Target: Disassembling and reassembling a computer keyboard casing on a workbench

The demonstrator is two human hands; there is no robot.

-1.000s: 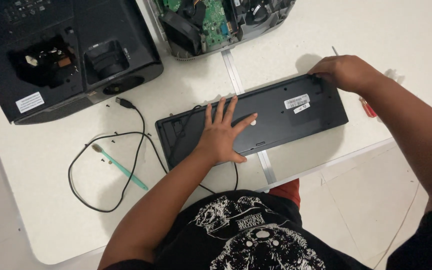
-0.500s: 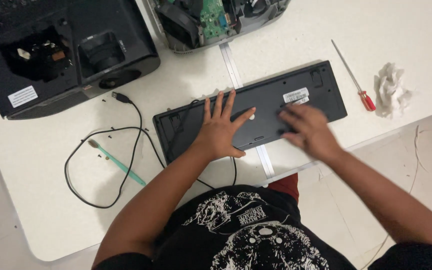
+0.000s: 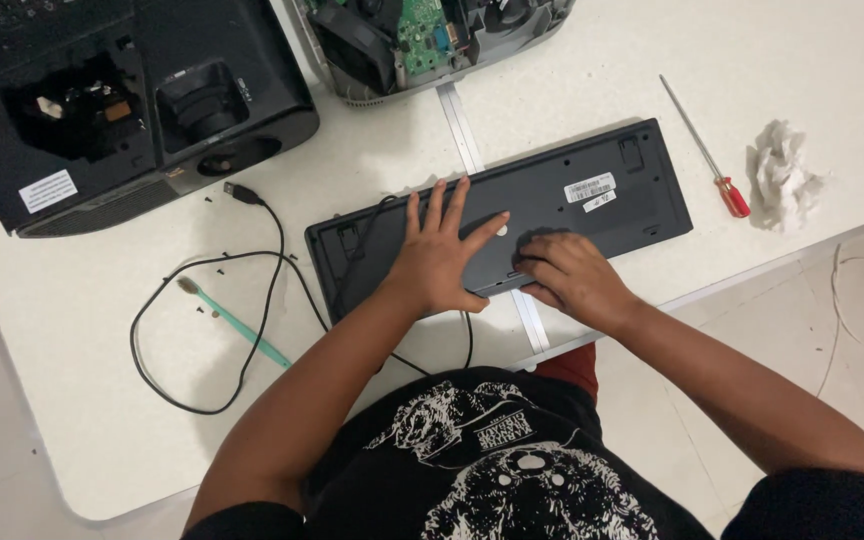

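The keyboard (image 3: 502, 225) lay face down near the front edge of the white surface (image 3: 82, 400), its black underside up, with a white label toward its right half. The left hand (image 3: 437, 255) lay flat on the left-centre of the underside, fingers spread and grasping nothing, pinning the board. The right hand (image 3: 567, 275) rested just beside it at the near edge of the board, its fingers curled down against the plastic; whether they pinched anything small could not be told. The step in hand looked like working on the back of the keyboard, feeling or prising at its near edge while the other hand held it steady. A next move there would call for a firm press from the flat hand so the board did not slide, and careful fingertip work from the other. The keyboard's black cable (image 3: 252, 300) looped away to the left across the surface, around a green toothbrush (image 3: 232, 322), with a few small dark screws (image 3: 214, 268) scattered near it. Well to the right lay a red-handled screwdriver (image 3: 707, 150), and beyond it a crumpled white tissue (image 3: 782, 175). At the far left stood a black projector (image 3: 122, 100) with its top opened, and beside it at the far edge another opened device (image 3: 432, 35) showing a green circuit board.
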